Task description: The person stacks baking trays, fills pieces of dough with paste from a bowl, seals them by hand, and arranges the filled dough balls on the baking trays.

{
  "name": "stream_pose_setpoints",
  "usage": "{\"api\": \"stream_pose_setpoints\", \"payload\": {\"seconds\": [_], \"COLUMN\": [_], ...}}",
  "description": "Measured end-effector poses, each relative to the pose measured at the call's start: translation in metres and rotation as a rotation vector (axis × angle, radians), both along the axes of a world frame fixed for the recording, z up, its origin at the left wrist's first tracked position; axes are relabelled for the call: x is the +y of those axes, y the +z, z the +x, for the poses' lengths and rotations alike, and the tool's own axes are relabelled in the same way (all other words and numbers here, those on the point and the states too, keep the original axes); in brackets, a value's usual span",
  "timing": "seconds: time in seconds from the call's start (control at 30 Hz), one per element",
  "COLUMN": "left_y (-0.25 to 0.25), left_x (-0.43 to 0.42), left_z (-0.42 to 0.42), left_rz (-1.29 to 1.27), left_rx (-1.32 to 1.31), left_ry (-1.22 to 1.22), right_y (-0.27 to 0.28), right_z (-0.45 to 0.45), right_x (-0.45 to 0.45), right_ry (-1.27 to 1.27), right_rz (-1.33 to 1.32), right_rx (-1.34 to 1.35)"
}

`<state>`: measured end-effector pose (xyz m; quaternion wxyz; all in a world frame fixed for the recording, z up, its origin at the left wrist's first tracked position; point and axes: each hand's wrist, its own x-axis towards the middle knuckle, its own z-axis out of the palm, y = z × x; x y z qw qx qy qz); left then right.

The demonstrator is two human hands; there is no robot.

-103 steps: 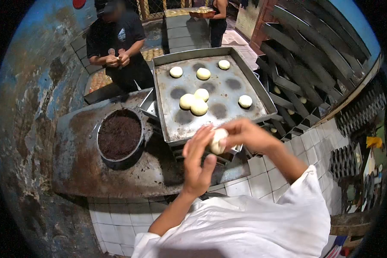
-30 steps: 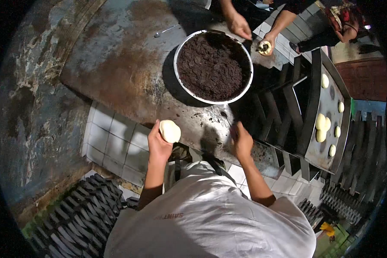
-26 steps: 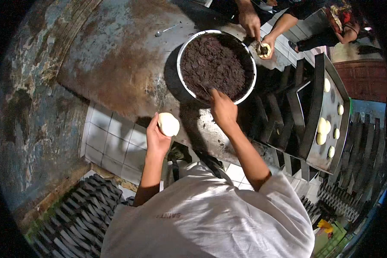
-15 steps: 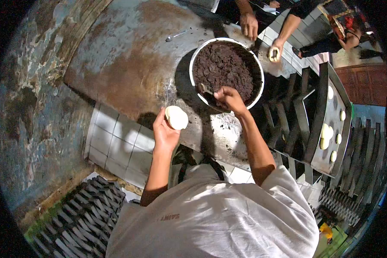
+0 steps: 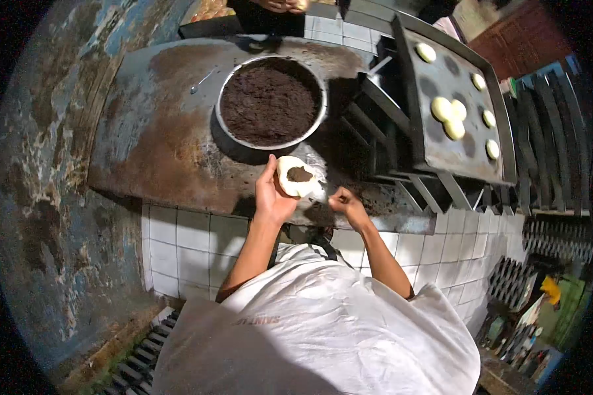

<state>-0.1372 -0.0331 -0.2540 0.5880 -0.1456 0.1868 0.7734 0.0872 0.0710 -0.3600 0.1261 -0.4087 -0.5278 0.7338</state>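
In the head view, filling the dough [image 5: 286, 168] seems the step in hand; the next move likely calls for closing its edges. The left hand [image 5: 273, 201] cradles it near the bowl [image 5: 270, 145], filled face up, nearly round, without clear long axis. The right hand [image 5: 346, 205] is curled, its contents unclear.

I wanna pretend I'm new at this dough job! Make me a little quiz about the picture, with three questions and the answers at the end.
1. Which of the camera wearer's hands holds the piece of dough? A) left hand B) right hand C) neither
2. True or false: the piece of dough has nothing on it.
3. How many dough balls are on the tray?

Key:
1. A
2. False; dark filling sits on it.
3. Seven
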Motion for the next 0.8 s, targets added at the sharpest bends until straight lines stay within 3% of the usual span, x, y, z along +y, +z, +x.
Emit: {"api": "stream_pose_setpoints", "payload": {"seconds": [0.03,0.1,0.17,0.27,0.33,0.4,0.5,0.57,0.6,0.67,0.7,0.77,0.8], "left_y": [-0.001,0.009,0.005,-0.005,-0.002,0.012,0.027,0.039,0.034,0.019,0.021,0.029,0.029], "left_x": [0.001,0.005,0.008,0.007,0.004,0.003,-0.008,-0.015,-0.017,-0.021,-0.023,-0.02,-0.017], "left_z": [0.012,0.039,0.06,0.087,0.107,0.134,0.152,0.16,0.158,0.151,0.154,0.157,0.158], "left_rz": [0.118,0.068,0.029,0.033,0.055,-0.032,-0.053,-0.093,-0.087,0.075,0.08,0.023,0.031], "left_rx": [-0.002,0.015,0.046,0.093,0.1,0.124,0.133,0.151,0.158,0.115,0.119,0.143,0.141], "left_ry": [0.002,-0.039,-0.078,-0.071,-0.09,-0.051,0.014,0.061,0.063,-0.018,-0.023,-0.074,-0.086], "right_y": [-0.009,-0.031,-0.018,0.055,0.083,0.059,-0.001,-0.028,-0.05,-0.084,-0.078,-0.042,-0.009], "right_z": [0.022,0.061,0.076,0.065,0.072,0.075,0.097,0.12,0.128,0.138,0.137,0.123,0.11], "right_x": [0.0,0.013,0.028,0.014,0.003,0.001,-0.002,0.004,0.012,0.024,0.023,0.026,0.024], "right_ry": [-0.045,-0.014,0.089,-0.1,0.038,0.191,0.13,0.007,0.01,0.057,0.05,-0.049,-0.022], "right_rz": [0.032,0.041,0.064,-0.111,-0.182,-0.064,-0.068,-0.03,-0.025,0.572,0.575,1.19,1.128], "right_rx": [-0.08,-0.179,-0.172,0.388,0.566,0.485,0.492,0.164,0.171,-0.412,-0.409,-0.535,-0.473]}}
